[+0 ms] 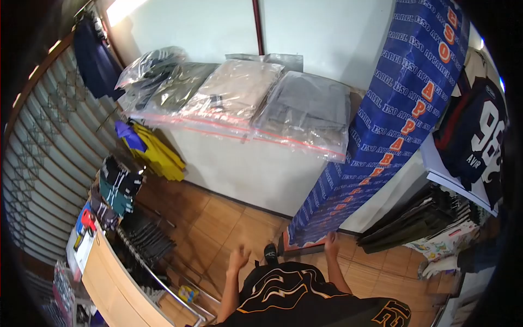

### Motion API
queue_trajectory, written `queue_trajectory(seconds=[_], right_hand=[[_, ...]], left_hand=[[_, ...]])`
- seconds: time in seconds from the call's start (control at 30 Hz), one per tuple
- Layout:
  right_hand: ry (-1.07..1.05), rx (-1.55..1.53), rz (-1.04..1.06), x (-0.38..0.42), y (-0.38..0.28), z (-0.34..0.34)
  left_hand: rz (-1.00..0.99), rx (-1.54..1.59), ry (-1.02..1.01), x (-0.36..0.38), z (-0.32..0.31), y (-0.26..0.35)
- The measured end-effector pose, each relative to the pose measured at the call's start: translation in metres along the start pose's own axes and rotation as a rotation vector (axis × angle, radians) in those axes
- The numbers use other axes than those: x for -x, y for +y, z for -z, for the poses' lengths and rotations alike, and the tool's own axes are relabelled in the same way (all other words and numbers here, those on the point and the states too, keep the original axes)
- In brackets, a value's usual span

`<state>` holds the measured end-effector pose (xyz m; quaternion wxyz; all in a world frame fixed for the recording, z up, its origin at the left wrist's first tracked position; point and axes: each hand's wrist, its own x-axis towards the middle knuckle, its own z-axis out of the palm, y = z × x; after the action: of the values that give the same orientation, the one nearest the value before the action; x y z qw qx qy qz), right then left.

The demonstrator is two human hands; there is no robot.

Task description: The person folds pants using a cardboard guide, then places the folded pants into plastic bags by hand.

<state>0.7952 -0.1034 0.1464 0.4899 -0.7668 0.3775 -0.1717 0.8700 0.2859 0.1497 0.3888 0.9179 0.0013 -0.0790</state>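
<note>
My left hand (238,257) hangs over the tiled floor in front of my black shirt, its fingers loosely apart and nothing in it. Near the foot of the blue printed pillar (376,125) is my right hand (331,243); it is small and blurred, so its fingers are hard to make out. Ahead, on a white ledge, lie several clear plastic bags of folded garments: a grey one (313,101), a beige one (239,87), an olive one (182,87) and a dark one (150,68). Both hands are well apart from these bags.
A metal clothes rail (143,265) with dark hangers and a wooden counter (117,283) stand at left. Yellow garments (158,152) hang beside the ledge. At right are hanging trousers (411,218), a dark jersey (474,136) and a white-gloved mannequin-like hand (440,266).
</note>
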Motion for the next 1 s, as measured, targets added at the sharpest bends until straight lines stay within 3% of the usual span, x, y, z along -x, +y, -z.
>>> queue_trajectory(seconds=[0.03,0.07,0.1,0.13,0.17,0.2,0.23,0.3,0.4,0.6,0.67,0.7,0.73,0.8,0.93,1.0], right_hand=[[-0.065,0.177,-0.094,0.007,0.075,-0.012],[-0.129,0.355,-0.183,0.015,0.130,-0.018],[-0.285,0.239,-0.412,0.030,0.136,-0.004],[-0.437,0.126,-0.643,0.045,0.143,0.012],[-0.369,0.099,-0.757,0.056,0.176,0.016],[-0.296,0.072,-0.867,0.059,0.210,0.018],[-0.309,0.088,-0.860,0.067,0.199,0.031],[-0.225,0.015,-1.064,0.086,0.177,0.057],[-0.322,0.200,-0.915,0.093,0.190,0.072],[-0.307,0.198,-0.662,0.118,0.229,0.094],[-0.324,0.257,-0.664,0.134,0.215,0.109],[-0.330,0.310,-0.667,0.141,0.209,0.111],[-0.354,0.316,-0.650,0.145,0.209,0.110],[-0.348,0.383,-0.579,0.151,0.219,0.108],[-0.487,0.397,-0.352,0.149,0.266,0.087],[-0.724,0.406,-0.128,0.150,0.269,0.075]], left_hand=[[-0.006,-0.164,-0.027,0.036,-0.037,-0.072],[0.310,-0.232,-0.415,0.071,-0.054,-0.123],[0.074,-0.348,-0.546,0.117,-0.088,-0.199],[0.555,-0.124,-0.257,0.184,-0.101,-0.203],[0.830,0.755,-0.087,0.235,-0.114,-0.216],[0.843,0.768,-0.072,0.256,-0.125,-0.215],[0.854,0.773,-0.071,0.260,-0.143,-0.213],[0.870,0.780,-0.074,0.310,-0.160,-0.206],[0.883,0.781,-0.095,0.374,-0.169,-0.190],[0.886,0.759,-0.128,0.465,-0.162,-0.183],[0.896,0.757,-0.122,0.407,-0.164,-0.195],[0.899,0.759,-0.113,0.418,-0.160,-0.190],[0.909,0.690,0.099,0.394,-0.170,-0.198],[0.879,0.896,0.267,0.364,-0.131,-0.161],[0.712,0.992,0.427,0.370,-0.079,-0.088],[0.723,1.013,0.511,0.410,-0.087,-0.078]])
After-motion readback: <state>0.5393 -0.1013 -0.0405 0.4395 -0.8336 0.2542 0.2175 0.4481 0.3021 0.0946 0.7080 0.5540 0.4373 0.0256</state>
